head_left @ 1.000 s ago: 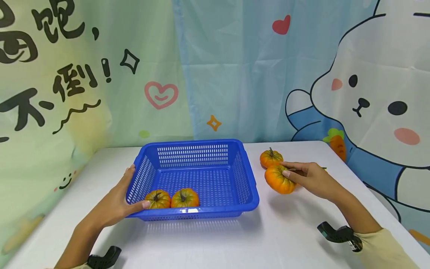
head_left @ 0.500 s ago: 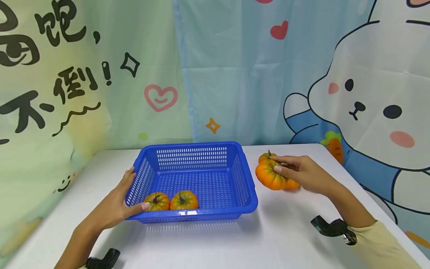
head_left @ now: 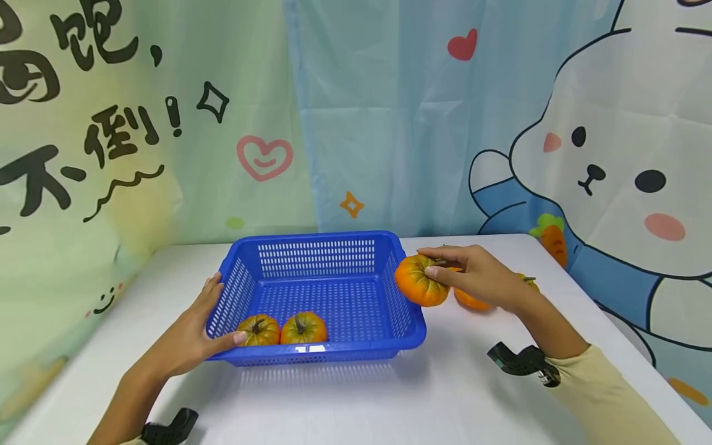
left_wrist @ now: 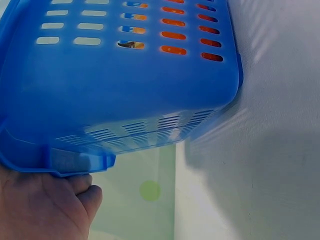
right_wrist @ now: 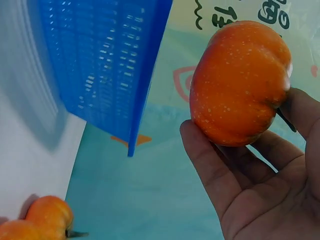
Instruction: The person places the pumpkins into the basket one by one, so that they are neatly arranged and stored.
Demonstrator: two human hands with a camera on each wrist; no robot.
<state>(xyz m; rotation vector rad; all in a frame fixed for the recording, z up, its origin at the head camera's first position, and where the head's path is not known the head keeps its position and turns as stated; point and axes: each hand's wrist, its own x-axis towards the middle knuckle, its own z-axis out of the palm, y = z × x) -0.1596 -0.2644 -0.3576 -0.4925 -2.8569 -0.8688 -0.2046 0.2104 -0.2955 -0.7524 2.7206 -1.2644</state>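
Note:
A blue slotted plastic basket (head_left: 328, 290) stands on the white table, with two small pumpkins (head_left: 303, 327) side by side at its near left corner. My left hand (head_left: 189, 340) grips the basket's left end, its thumb over the near rim; in the left wrist view the fingers (left_wrist: 90, 197) curl under the rim. My right hand (head_left: 481, 275) pinches an orange pumpkin (head_left: 418, 284) between thumb and fingers, at the basket's right rim in the head view. The right wrist view shows this pumpkin (right_wrist: 242, 82) held up, clear of the table, beside the basket wall.
More pumpkins (head_left: 471, 301) lie on the table behind and under the right hand, partly hidden by it; one (head_left: 527, 281) shows past the wrist. A printed cloth backdrop (head_left: 367, 136) hangs right behind the table's far edge.
My right hand has moved left with the pumpkin, from over the other pumpkins to the basket's right rim. My left hand and the basket have stayed in place.

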